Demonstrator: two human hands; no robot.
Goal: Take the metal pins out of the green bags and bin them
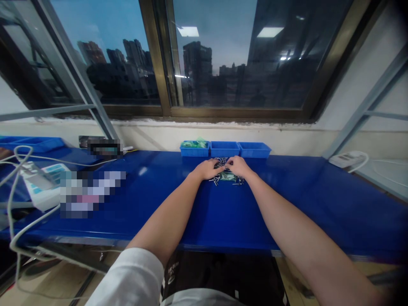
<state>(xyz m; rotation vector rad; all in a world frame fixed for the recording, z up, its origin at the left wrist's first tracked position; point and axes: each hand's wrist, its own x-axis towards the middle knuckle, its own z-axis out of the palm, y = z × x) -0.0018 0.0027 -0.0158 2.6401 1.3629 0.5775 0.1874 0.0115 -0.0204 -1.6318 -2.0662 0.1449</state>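
Small metal pins (220, 161) lay in a loose heap near the centre of the frame, on the blue surface (153, 204). A green packet (227, 176) sat among them, with more pins at its lower left and lower right. The left hand (206, 169) reached into the heap from its left side, the right hand (239, 166) from its right. The left grip looked loosely spread and the right one more bunched, but I could not tell whether either pinched a pin. Just beyond stood three blue bins: the left bin (194, 151) with green packets in it, the middle bin (225, 149) and the right bin (255, 150).

Handling pins this small probably called for light fingertips, taking each by its shaft, with the other hand steadying the heap. A broad sweep could have scattered them or snagged the packet; low, short movements seemed safer.
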